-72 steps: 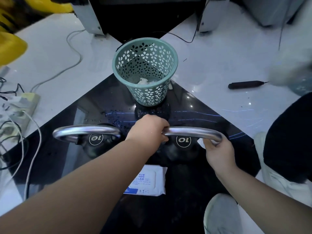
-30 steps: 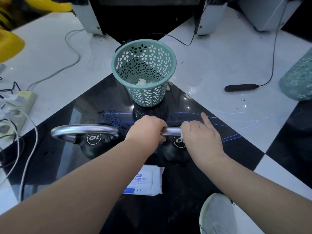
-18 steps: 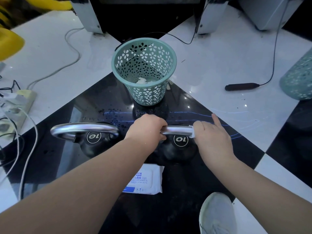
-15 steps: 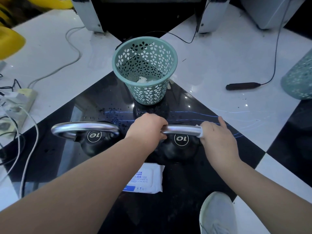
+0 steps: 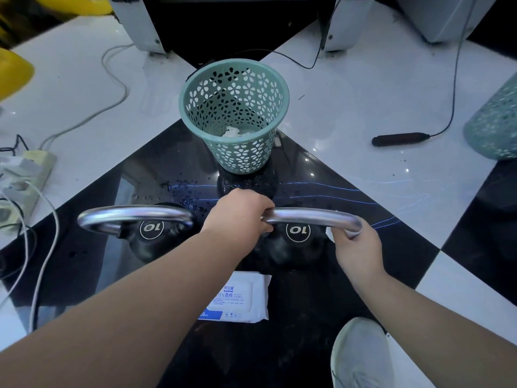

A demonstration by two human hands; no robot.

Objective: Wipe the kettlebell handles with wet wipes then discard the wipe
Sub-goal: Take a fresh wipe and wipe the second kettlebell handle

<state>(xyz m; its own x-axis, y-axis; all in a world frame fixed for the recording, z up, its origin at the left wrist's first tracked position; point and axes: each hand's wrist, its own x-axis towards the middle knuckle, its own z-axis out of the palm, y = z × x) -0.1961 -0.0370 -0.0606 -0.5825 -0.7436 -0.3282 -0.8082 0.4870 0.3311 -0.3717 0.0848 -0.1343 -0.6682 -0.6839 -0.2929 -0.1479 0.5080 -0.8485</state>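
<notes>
Two black kettlebells marked 10 stand side by side on a black floor tile. The left kettlebell point(image 5: 152, 233) has a bare silver handle point(image 5: 131, 214). My left hand point(image 5: 240, 214) grips the left end of the right kettlebell's handle point(image 5: 307, 215). My right hand point(image 5: 355, 247) is closed around the handle's right bend with a white wet wipe point(image 5: 330, 233) pressed against the metal. A teal perforated bin point(image 5: 235, 116) with used wipes inside stands just beyond the kettlebells. A pack of wet wipes point(image 5: 237, 298) lies flat in front of them.
A power strip point(image 5: 25, 177) with cables lies at the left. A dark corded tool point(image 5: 400, 138) rests on the white tile at the right, near a second teal bin point(image 5: 495, 127). My white shoe point(image 5: 361, 354) is at the bottom right. Machine bases stand at the back.
My right hand has slid with the wipe from the middle of the right handle out to its right bend. My left hand has stayed where it was.
</notes>
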